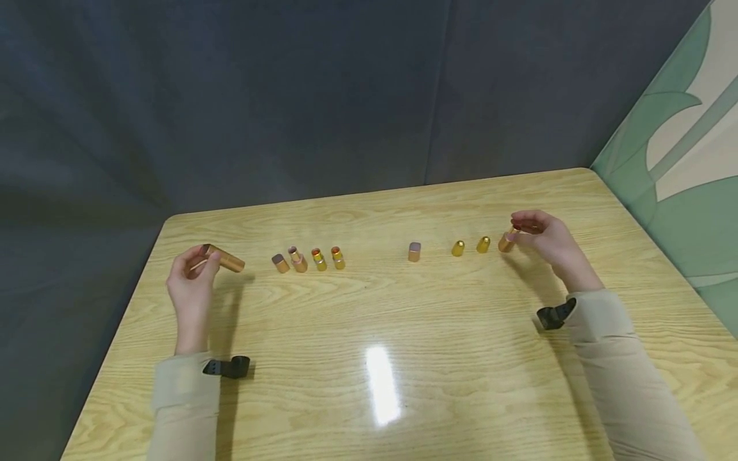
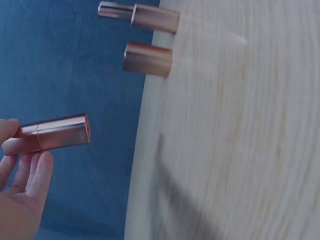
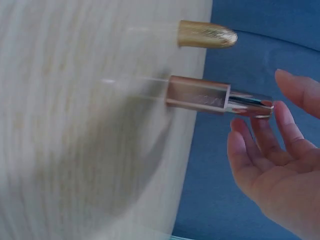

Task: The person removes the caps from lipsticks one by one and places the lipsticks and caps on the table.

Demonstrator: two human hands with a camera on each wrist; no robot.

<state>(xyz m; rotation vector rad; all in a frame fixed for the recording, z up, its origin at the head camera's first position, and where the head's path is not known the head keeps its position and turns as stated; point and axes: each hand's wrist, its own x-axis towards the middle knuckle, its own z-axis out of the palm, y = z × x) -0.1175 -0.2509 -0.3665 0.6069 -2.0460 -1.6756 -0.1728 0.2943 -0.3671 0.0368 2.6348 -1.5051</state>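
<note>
My left hand (image 1: 191, 275) pinches a capped rose-gold lipstick (image 1: 229, 260) between thumb and fingers, above the left side of the table. In the left wrist view that lipstick (image 2: 62, 132) points away from the fingertips. At the right, my right hand (image 1: 550, 242) is beside the top of an uncapped rose-gold lipstick (image 1: 505, 242) standing upright on the table. The right wrist view shows the fingers at the shiny inner tube of this lipstick (image 3: 197, 94), with the thumb apart from it. Whether the fingers touch the tube is hard to tell.
Left of centre stand a rose-gold cap (image 1: 280, 263), an uncapped rose-gold lipstick (image 1: 298, 262) and two gold lipstick bases (image 1: 319, 261). Another rose-gold cap (image 1: 414, 251) is near the middle. Two bullet-shaped gold caps (image 1: 458, 248) stand farther right. A dark curtain (image 1: 288, 96) hangs behind the table.
</note>
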